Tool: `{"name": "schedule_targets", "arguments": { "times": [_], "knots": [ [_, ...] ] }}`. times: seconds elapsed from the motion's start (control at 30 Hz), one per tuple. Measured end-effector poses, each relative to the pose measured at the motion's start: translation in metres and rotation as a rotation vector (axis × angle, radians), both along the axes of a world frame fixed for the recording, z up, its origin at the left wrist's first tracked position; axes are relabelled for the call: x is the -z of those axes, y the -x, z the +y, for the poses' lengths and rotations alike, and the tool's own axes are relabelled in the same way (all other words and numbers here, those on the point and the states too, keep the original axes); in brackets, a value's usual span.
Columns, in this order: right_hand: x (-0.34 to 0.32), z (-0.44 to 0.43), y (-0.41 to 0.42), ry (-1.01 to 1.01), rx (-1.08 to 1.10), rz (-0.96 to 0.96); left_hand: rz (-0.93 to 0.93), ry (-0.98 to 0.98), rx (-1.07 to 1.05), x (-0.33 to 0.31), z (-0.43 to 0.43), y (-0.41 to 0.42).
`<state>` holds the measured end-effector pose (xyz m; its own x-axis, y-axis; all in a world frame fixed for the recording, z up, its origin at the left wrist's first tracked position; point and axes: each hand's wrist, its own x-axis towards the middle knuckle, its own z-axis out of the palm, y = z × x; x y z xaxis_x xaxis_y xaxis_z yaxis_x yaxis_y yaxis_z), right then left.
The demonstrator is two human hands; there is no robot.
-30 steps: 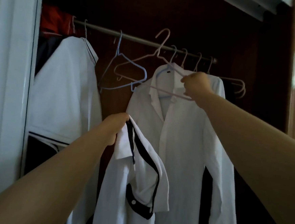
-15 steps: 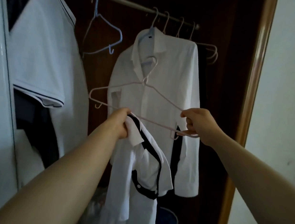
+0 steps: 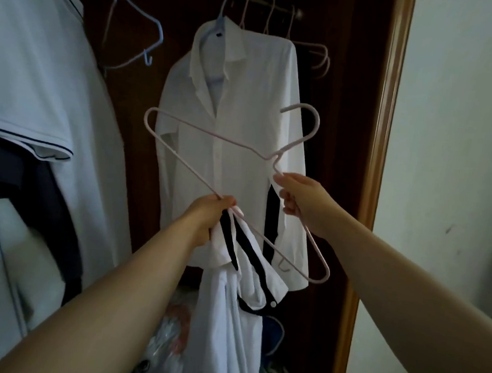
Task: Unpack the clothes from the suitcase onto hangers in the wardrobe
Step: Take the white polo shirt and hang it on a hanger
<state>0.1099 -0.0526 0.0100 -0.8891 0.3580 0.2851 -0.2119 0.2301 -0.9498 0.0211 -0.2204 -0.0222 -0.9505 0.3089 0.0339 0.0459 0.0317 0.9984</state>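
My left hand (image 3: pixel 207 212) is closed in a grip on a bunched fold of the white garment with black trim (image 3: pixel 240 277), and the lower bar of the pink hanger (image 3: pixel 213 142) runs right past those same fingers, touching or all but touching them. My right hand (image 3: pixel 299 199) is closed on the hanger just below the neck, where the hook stem meets the shoulders. The hanger lies tilted across the space between my two hands — its long axis runs from the upper left down to the lower right, with the hook standing up and to the right of my right hand. The garment hangs straight down from my left grip, below the hanger and partly behind its lower bar, so the cloth is nearer my left hand and the hanger's free lower-right end is nearer my right. I judge the coming move turns on getting one end of the hanger into the garment's opening, which I cannot make out in the crumpled folds. The garment looks limp and thin, white with black bands and a small snap, its lower part trailing out of clear sight. Behind it a white shirt (image 3: pixel 243 127) hangs on the wardrobe rail (image 3: pixel 259 0), beside spare empty hangers (image 3: pixel 314 53).
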Motion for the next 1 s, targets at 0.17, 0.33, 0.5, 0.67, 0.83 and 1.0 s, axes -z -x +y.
{"name": "schedule_targets", "arguments": {
  "times": [0.17, 0.33, 0.5, 0.67, 0.83, 1.0],
  "knots": [
    [0.0, 0.001, -0.001, -0.006, 0.174, 0.0, -0.014, 0.091, 0.074, -0.007, -0.019, 0.004],
    [0.013, 0.028, -0.003, -0.012, 0.316, 0.008, 0.116, 0.204, -0.163, -0.005, -0.058, 0.026],
    [0.022, 0.042, -0.01, -0.13, 0.377, -0.081, 0.03, 0.152, -0.377, 0.011, -0.092, 0.111],
    [0.025, 0.042, -0.008, -0.302, 0.417, -0.188, 0.02, 0.137, -0.339, -0.018, -0.095, 0.068],
    [0.027, 0.025, 0.0, -0.383, 0.448, -0.235, 0.17, 0.27, -0.272, -0.035, -0.074, 0.039],
    [0.025, -0.014, 0.013, -0.356, 0.385, -0.24, 0.384, 0.271, -0.111, -0.039, -0.027, 0.01]
  ]
}}
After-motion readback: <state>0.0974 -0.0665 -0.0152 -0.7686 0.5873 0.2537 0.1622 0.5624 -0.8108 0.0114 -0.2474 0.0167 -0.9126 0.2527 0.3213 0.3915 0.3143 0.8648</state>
